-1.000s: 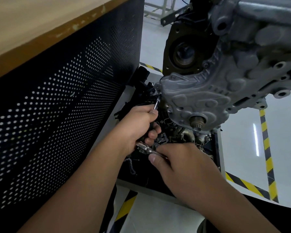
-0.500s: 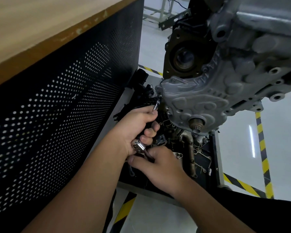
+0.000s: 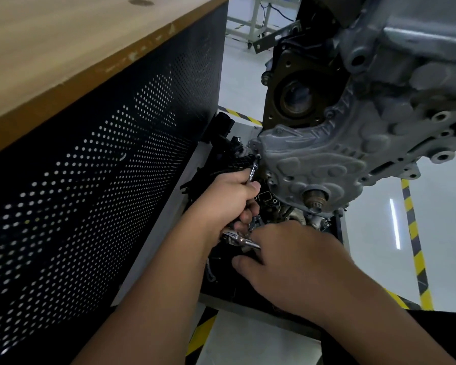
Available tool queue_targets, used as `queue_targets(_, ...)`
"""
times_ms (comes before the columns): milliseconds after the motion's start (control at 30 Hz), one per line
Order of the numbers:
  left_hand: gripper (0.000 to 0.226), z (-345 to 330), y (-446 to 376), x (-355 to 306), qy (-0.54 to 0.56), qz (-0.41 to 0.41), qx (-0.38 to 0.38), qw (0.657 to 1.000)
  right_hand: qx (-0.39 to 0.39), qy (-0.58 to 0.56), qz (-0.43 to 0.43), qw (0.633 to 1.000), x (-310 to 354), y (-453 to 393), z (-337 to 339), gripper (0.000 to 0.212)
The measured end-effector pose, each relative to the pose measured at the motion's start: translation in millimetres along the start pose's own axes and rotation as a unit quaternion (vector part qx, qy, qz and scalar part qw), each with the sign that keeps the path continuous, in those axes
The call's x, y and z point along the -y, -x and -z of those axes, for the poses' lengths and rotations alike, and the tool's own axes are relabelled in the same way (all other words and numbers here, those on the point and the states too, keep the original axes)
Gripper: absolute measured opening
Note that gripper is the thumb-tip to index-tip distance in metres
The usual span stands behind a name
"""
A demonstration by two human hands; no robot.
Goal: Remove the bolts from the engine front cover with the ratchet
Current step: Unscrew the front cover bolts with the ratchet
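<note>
The grey cast engine front cover (image 3: 319,164) hangs at the upper right, with the crankshaft stub (image 3: 315,200) near its lower edge. A slim extension bar (image 3: 252,171) runs up from my left hand (image 3: 229,198) to a bolt at the cover's lower left corner (image 3: 258,156). My left hand grips that bar just below the socket end. The chrome ratchet head (image 3: 234,237) shows under my left hand. My right hand (image 3: 292,262) holds the ratchet handle, which is mostly hidden under its fingers.
A workbench with a wooden top (image 3: 63,54) and a black perforated side panel (image 3: 90,185) stands close on the left. Below the engine lies a tray of dark engine parts (image 3: 221,159). Yellow-black floor tape (image 3: 413,241) runs on the right.
My right hand swung the ratchet handle left toward my body and then back out to the right. My left hand stayed on the extension bar at the same bolt.
</note>
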State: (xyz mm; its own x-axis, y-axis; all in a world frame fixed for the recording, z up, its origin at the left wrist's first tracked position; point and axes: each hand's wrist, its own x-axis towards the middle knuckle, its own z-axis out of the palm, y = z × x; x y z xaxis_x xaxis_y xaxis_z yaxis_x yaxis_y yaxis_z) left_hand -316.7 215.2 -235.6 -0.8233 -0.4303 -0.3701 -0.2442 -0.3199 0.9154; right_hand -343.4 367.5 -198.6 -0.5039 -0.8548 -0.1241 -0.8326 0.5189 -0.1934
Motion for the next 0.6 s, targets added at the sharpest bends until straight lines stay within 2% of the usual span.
queue_targets(67, 0.051, -0.3, -2.2, 0.0, -0.067, -0.01, -0.015, 0.998, 0.007, -0.014, -0.004, 1.0, 6.5, -3.3, -2.9, 0.041)
queue_targets(167, 0.052, 4.2, -4.0, 0.2, -0.108, -0.012, -0.026, 0.994, 0.029, -0.067, -0.037, 0.997, 11.8, -13.3, -22.5, 0.032)
queue_targets(300, 0.056, 7.5, -5.5, 6.1, -0.132, -0.016, -0.03, 0.991, -0.006, -0.069, -0.063, 0.996, 11.3, -18.5, -48.5, 0.033)
queue_targets(400, 0.059, 6.0, -9.4, 9.5, -0.166, -0.026, -0.044, 0.985, -0.017, -0.125, -0.086, 0.988, 9.0, -19.9, -63.9, 0.03)
queue_targets(467, 0.059, 2.8, -12.0, 12.2, -0.208, -0.039, -0.062, 0.975, -0.02, -0.158, -0.093, 0.983, 7.2, -22.3, -72.8, 0.024)
queue_targets(600, 0.058, -2.6, -13.9, 15.7, -0.302, -0.06, -0.105, 0.946, -0.023, -0.193, -0.099, 0.976, 4.1, -26.6, -87.0, 0.032)
